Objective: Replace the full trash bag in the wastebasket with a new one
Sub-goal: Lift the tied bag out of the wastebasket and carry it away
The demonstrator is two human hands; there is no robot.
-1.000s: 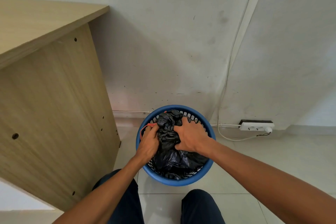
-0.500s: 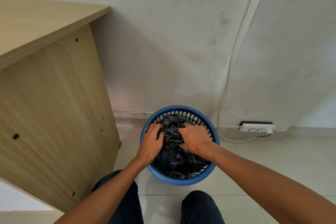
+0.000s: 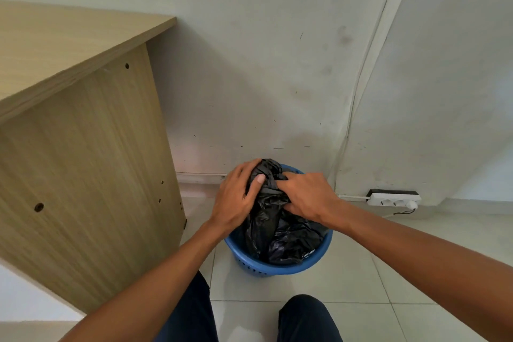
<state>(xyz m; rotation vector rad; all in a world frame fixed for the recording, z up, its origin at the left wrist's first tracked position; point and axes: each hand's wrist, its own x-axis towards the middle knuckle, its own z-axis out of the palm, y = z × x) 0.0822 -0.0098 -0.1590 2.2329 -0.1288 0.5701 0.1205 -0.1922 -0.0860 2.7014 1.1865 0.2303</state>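
Tiled floor [image 3: 361, 272], one wastebasket [image 3: 280, 266], one black bag [image 3: 277, 228], two gripping hands

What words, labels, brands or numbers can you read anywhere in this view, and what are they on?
No text here can be read.
black trash bag: one small pale mark near its lower right edge, too small to tell if it is print.
power strip: no legible marking.
blue wastebasket: no label visible.
wooden desk: plain, no writing.
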